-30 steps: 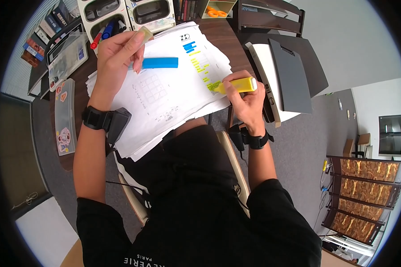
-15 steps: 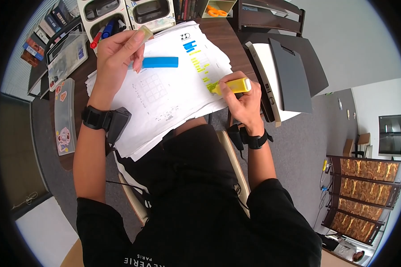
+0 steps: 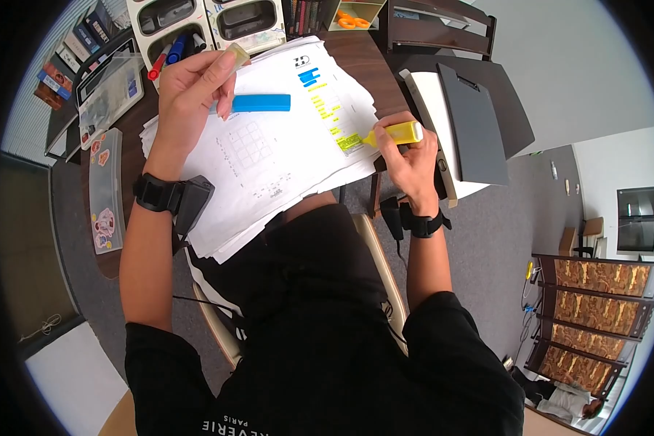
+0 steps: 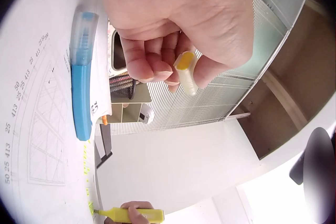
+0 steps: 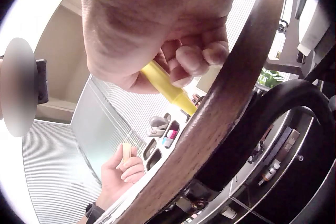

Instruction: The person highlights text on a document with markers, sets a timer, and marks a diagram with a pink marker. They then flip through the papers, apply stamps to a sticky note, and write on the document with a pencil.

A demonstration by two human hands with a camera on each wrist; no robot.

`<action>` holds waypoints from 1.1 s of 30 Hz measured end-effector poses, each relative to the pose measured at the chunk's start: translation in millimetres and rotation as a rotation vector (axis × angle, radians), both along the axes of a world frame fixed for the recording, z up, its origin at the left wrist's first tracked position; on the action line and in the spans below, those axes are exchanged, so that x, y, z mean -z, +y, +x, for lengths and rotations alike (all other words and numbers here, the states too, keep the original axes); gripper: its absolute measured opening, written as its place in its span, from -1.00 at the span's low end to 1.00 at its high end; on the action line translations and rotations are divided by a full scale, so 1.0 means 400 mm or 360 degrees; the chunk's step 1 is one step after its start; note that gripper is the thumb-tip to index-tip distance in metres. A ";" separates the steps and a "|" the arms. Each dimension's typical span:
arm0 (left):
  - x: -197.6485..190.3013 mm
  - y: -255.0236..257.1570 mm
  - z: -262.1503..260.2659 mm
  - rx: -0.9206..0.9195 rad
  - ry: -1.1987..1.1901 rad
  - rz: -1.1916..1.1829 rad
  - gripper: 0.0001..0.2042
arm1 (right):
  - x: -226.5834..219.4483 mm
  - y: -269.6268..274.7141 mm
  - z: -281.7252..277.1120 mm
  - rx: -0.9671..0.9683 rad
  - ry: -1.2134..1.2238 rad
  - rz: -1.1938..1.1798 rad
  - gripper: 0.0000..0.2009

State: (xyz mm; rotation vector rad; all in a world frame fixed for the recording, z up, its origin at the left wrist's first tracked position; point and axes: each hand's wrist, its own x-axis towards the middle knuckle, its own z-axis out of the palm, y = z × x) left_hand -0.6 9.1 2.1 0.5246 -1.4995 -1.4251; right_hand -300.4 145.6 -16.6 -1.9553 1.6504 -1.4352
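My right hand (image 3: 413, 163) grips a yellow highlighter (image 3: 400, 133), its tip at the yellow-marked lines near the right edge of the top printed sheet (image 3: 283, 138). In the right wrist view the yellow barrel (image 5: 167, 86) slants down between thumb and fingers. Raised over the left of the papers, my left hand (image 3: 185, 102) pinches a pale translucent cap (image 3: 237, 55) between thumb and fingers; yellow shows inside the cap (image 4: 185, 64) in the left wrist view. Beneath that hand, a blue highlighter (image 3: 261, 102) with a clear cap lies on the sheet.
A white organizer (image 3: 247, 25) stands at the back, with red and blue markers (image 3: 176, 49) in it. A clear sticker-covered case (image 3: 106, 189) lies along the left table edge. Right of the papers are a dark clipboard (image 3: 472, 127) and a white binder.
My right hand first shifts slightly left, then moves right with the yellow highlighter. More yellow marking shows on the lower lines. My left hand stays still with the cap.
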 end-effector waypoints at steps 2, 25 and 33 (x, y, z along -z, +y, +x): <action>-0.001 0.001 0.000 0.0007 0.0000 -0.0002 -0.67 | 0.003 -0.001 -0.001 0.0005 -0.0013 0.0003 -0.93; -0.016 0.054 -0.050 0.0470 -0.0191 0.0031 -0.71 | -0.043 -0.040 0.105 -0.0457 -0.1405 -0.0026 -0.83; -0.024 0.061 -0.049 0.0409 -0.0282 0.0043 -0.74 | -0.045 -0.052 0.118 -0.0628 -0.1343 0.0020 -0.79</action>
